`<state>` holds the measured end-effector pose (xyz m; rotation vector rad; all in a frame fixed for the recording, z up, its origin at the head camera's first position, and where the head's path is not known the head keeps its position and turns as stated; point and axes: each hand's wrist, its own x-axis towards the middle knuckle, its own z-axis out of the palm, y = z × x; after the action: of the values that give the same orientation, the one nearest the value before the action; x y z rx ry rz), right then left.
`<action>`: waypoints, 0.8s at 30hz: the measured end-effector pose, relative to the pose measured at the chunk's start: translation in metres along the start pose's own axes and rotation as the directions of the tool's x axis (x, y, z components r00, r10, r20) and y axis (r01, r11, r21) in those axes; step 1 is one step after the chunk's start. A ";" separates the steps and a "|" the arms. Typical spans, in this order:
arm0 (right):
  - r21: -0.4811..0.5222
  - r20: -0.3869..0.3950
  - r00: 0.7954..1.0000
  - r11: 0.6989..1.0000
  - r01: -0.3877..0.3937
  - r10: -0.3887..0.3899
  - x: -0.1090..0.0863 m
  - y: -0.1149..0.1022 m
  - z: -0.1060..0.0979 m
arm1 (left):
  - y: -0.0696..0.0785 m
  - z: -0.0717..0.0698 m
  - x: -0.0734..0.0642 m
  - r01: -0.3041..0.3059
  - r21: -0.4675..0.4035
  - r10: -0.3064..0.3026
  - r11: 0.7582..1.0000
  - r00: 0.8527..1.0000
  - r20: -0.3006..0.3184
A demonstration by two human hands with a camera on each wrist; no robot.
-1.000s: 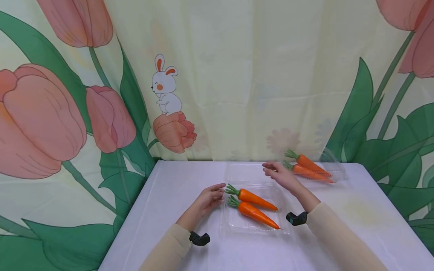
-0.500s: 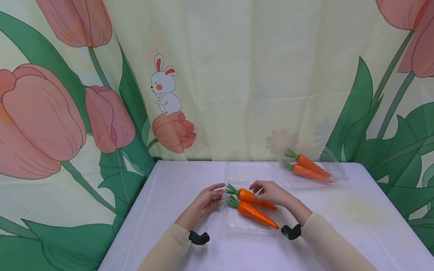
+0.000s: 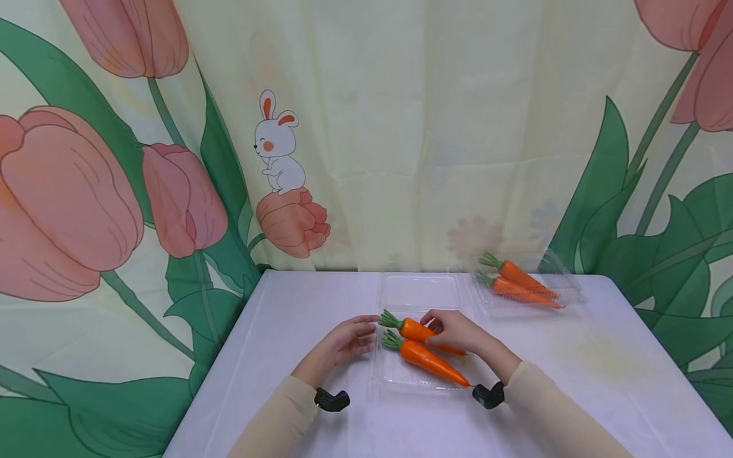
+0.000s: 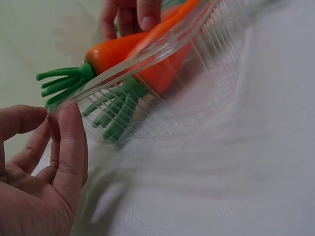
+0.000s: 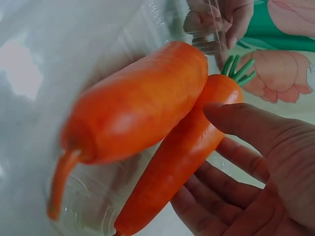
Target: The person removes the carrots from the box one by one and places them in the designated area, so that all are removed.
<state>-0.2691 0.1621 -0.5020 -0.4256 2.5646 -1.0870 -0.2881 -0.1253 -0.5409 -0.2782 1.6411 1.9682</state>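
Observation:
An open clear plastic box (image 3: 395,376) lies on the table with two orange carrots with green tops in it. My right hand (image 3: 458,331) grips the far carrot (image 3: 410,329), its thumb on one side and the fingers round the other in the right wrist view. Beside it lies the near carrot (image 3: 431,362), slanting the same way; no finger is seen on it. At the box's left side my left hand (image 3: 350,341) pinches the rim between thumb and finger, as the left wrist view shows at the corner by the green stalks (image 4: 64,81).
The box's clear lid (image 3: 420,292) is folded back flat behind it. Farther back on the right stands a second clear box (image 3: 567,278) with two more carrots (image 3: 518,275). A tulip-print curtain (image 3: 395,127) hangs behind the white table (image 3: 298,299).
My right hand has come from above the lid, down and toward me, onto the far carrot and now grips it. The left hand has stayed at the box's left rim.

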 end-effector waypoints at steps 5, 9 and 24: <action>-0.009 0.013 1.000 1.000 -0.009 0.009 0.000 -0.002 0.000 | 0.000 -0.002 0.001 0.011 0.001 -0.011 1.000 1.000 0.027; -0.027 0.017 1.000 1.000 0.000 0.000 0.001 -0.003 0.000 | -0.001 -0.003 0.003 0.007 -0.010 -0.007 1.000 0.999 0.035; -0.029 0.002 1.000 0.999 0.029 -0.029 0.001 -0.001 -0.002 | -0.003 -0.003 0.006 0.002 -0.020 -0.002 1.000 1.000 0.019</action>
<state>-0.2706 0.1620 -0.4999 -0.4716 2.5829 -1.0597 -0.2918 -0.1262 -0.5465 -0.2676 1.6100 1.9806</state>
